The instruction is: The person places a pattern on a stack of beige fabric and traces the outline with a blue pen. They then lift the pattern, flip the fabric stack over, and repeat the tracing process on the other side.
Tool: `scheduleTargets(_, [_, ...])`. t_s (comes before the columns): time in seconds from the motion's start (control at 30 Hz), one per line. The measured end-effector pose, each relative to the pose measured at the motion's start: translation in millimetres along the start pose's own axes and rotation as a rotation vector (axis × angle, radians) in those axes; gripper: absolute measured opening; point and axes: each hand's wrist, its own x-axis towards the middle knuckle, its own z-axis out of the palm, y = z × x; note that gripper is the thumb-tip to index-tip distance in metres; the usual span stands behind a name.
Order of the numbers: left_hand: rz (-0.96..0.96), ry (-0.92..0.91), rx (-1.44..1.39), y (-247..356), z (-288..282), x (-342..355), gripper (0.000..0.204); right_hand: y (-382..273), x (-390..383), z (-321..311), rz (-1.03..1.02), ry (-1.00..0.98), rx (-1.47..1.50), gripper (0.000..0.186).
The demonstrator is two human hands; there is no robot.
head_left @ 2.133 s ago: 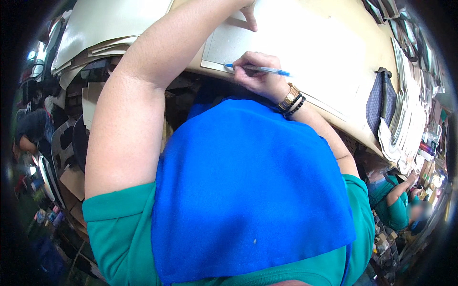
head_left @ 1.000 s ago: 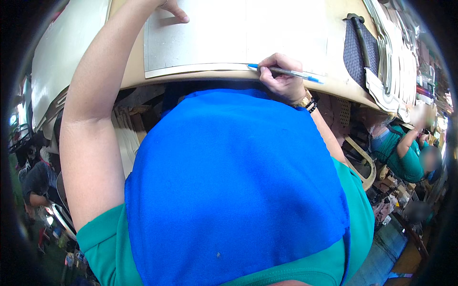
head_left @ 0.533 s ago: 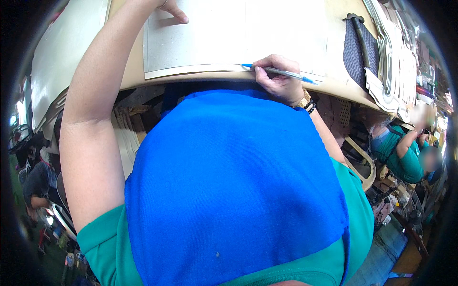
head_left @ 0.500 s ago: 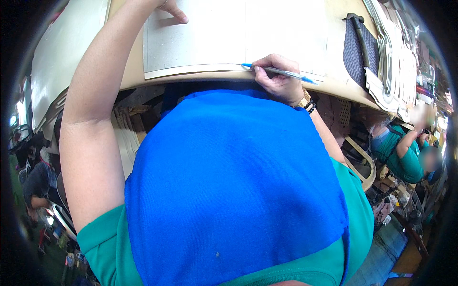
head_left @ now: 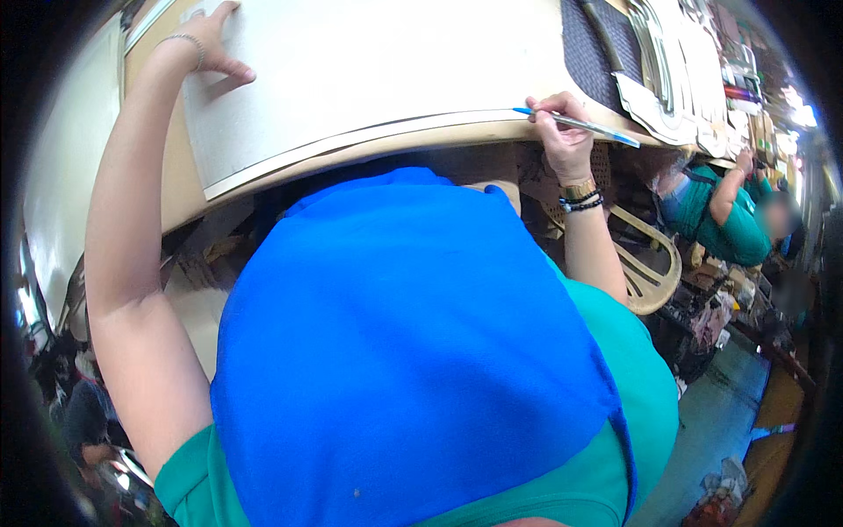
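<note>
A large pale sheet (head_left: 369,70) covers much of the table in front of me, with a narrow white strip (head_left: 290,160) showing along its near edge. My left hand (head_left: 213,42) presses on the sheet's left side, fingers spread and thumb stretched out. Near the right end of that edge, my right hand (head_left: 565,133) pinches a blue-tipped pen (head_left: 601,132) between thumb and fingers. The pen lies tilted low, its blue tip touching or just above the boundary between sheet and strip; I cannot tell which.
A dark-handled hammer (head_left: 603,37) rests on a dark patterned piece (head_left: 578,54) at the right. Beyond it lie several stacked pale cut pieces (head_left: 672,79). A beige plastic chair (head_left: 654,283) stands below the table edge. Farther right a person in green (head_left: 727,220) sits.
My right hand has moved right along the sheet's near edge with the pen. My view has shifted and turned, and more of my left hand now shows, still on the sheet.
</note>
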Motion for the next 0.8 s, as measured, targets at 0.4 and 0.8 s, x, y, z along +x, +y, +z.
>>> scheduleTargets(0.4, [-0.017, -0.010, -0.004, 3.2, -6.4, -0.3, 0.130, -0.4, -4.5, 3.9, -0.024, 0.013, -0.149, 0.006])
scheduleTargets(0.8, [-0.014, 0.040, 0.000, -0.1, 2.6, 3.5, 0.130, 2.9, -3.7, 0.7, -0.033, -0.008, -0.140, 0.006])
